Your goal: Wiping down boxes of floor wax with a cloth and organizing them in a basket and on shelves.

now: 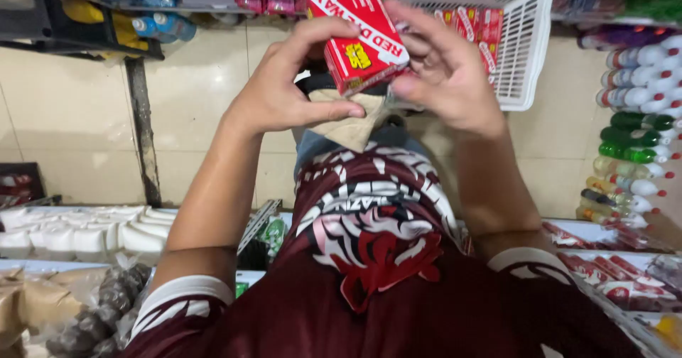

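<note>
I hold a small red carton with a white band [361,35] up in front of me with both hands. My left hand [284,88] grips its left side and pins a beige cloth [348,120] under the thumb. My right hand [444,74] closes on the carton's right and lower edge. The cloth hangs below the carton. Beneath my arms I see my maroon patterned shirt [376,258].
A white plastic basket [522,45] with several more red cartons sits on the tiled floor beyond my right hand. Bottles with white caps [639,116] fill shelves at right. White packets [85,234] and bagged dark goods [106,308] lie at lower left. A dark post [142,131] stands left.
</note>
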